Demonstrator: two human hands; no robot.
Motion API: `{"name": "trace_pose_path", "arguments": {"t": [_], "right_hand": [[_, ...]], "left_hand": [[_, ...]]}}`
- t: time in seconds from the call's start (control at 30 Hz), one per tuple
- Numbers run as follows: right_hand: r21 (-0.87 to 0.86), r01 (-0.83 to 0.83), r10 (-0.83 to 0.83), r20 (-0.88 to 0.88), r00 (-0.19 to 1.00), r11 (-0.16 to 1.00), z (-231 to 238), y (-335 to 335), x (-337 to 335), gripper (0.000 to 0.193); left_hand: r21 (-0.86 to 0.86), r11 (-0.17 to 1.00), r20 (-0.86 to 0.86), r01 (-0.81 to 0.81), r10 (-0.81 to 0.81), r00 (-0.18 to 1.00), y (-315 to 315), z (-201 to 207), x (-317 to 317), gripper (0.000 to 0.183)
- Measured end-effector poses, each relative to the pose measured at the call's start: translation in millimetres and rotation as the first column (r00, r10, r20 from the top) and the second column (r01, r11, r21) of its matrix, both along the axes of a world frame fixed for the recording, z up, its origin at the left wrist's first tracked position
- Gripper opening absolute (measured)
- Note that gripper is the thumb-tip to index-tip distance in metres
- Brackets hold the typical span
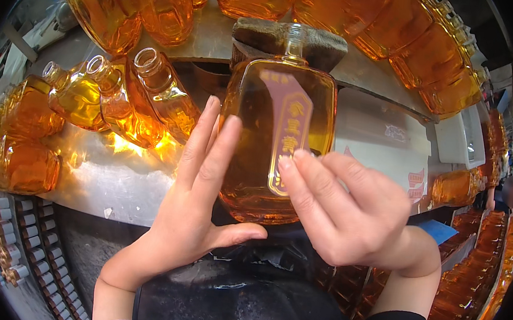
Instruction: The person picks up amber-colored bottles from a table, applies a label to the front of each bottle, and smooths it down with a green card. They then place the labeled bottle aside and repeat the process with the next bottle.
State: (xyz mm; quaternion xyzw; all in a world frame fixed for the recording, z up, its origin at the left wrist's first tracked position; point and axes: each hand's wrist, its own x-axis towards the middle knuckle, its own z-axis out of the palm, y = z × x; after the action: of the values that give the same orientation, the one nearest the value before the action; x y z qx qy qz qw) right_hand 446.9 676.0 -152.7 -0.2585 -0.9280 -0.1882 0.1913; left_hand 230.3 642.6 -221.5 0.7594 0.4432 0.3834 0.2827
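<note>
A large flat amber glass bottle (253, 135) lies before me, its uncapped neck on a worn block (326, 46). A purple-red label (293, 114) with a gold border shows within its outline; whether it sits on the near or far face I cannot tell. My left hand (196, 179) is open, fingers stretched along the bottle's left side and thumb by its base. Over the label's lower part, my right hand (348, 206) has thumb and fingers pinched together. What is between those fingertips, if anything, is hidden.
Several uncapped amber bottles (152, 88) lie at the left on the metal table (117, 193). More filled bottles (416, 46) line the far side. White label sheets (381, 147) lie right of my bottle, near a white tray (462, 136). Rows of white-and-brown caps (39, 241) stand lower left.
</note>
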Motion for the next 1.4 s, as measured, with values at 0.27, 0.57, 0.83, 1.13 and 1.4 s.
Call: {"name": "trace_pose_path", "arguments": {"t": [0.27, 0.57, 0.83, 1.13, 1.4], "right_hand": [[-0.309, 0.184, -0.207, -0.041, 0.978, 0.933, 6, 6, 8, 0.052], [-0.395, 0.343, -0.340, 0.079, 0.937, 0.852, -6, 24, 8, 0.079], [-0.488, 0.300, -0.320, 0.045, 0.946, 0.820, -11, 23, 13, 0.080], [-0.495, 0.344, -0.356, 0.073, 0.932, 0.798, -8, 27, 13, 0.082], [-0.465, 0.370, -0.347, 0.137, 0.928, 0.804, -5, 28, 10, 0.084]], "left_hand": [[0.088, 0.994, -0.188, -0.064, 0.080, 0.979, 28, 28, 10, 0.072], [0.084, 0.985, -0.252, -0.148, 0.165, 0.954, 36, 23, 17, 0.086], [0.036, 0.991, -0.072, -0.131, 0.133, 0.988, 40, 8, 15, 0.083], [0.015, 0.990, -0.072, -0.137, 0.138, 0.988, 39, 11, 18, 0.086], [0.034, 0.991, -0.106, -0.127, 0.130, 0.986, 40, 12, 16, 0.089]]}}
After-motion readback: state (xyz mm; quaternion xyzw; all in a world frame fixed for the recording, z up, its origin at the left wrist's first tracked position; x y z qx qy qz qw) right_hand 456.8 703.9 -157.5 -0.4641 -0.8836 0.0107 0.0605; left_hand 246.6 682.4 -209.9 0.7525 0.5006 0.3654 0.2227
